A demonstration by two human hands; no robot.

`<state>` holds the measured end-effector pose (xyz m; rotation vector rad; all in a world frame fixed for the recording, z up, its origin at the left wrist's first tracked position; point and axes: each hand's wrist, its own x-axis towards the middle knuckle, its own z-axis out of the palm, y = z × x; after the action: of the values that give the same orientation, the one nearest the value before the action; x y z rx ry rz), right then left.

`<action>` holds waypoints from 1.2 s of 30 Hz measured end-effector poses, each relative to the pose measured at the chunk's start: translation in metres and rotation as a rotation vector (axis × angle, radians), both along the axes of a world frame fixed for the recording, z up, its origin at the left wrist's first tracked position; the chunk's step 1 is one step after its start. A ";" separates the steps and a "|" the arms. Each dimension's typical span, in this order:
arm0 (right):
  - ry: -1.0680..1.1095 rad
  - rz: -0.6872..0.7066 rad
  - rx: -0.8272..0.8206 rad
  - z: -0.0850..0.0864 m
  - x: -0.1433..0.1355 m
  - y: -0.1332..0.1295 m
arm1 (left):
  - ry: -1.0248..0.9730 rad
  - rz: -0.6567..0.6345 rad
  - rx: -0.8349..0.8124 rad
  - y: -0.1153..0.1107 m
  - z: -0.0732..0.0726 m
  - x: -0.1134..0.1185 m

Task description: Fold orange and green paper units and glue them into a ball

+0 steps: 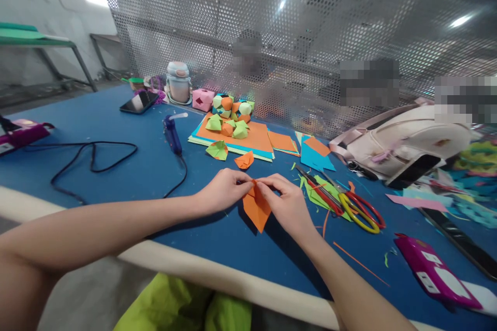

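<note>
Between my hands hangs a folded orange paper (257, 212), its pointed end toward me over the blue table. My left hand (227, 190) pinches its top edge from the left. From the right, the fingers of my right hand (282, 197) close on the same edge. Just beyond them lies a small folded orange piece (244, 160), with a folded green piece (218, 150) to its left. Several green and orange folded pieces rest on a stack of coloured sheets (254, 137) farther back.
Scissors with red and yellow handles (359, 212) lie among paper scraps at the right. A blue glue gun (172, 134) with a cord is left. A pale bag (404, 139), a purple power strip (437, 271), a phone (139, 102) and a bottle (179, 83) are around.
</note>
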<state>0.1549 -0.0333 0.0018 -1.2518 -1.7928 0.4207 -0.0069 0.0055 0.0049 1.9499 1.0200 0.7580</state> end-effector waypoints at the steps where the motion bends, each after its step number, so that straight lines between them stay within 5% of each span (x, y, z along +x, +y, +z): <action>1: -0.003 -0.005 0.000 0.000 0.000 0.000 | -0.003 -0.002 -0.013 -0.001 0.001 0.000; 28: -0.010 -0.047 -0.050 0.000 -0.001 -0.002 | -0.158 0.038 -0.287 -0.006 0.005 0.004; 36: -0.013 -0.016 -0.120 0.003 0.002 -0.001 | -0.102 0.093 -0.074 0.000 0.003 0.002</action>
<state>0.1568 -0.0340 0.0050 -1.3535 -1.7898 0.5188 -0.0045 0.0056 0.0082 1.7922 1.0673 0.8506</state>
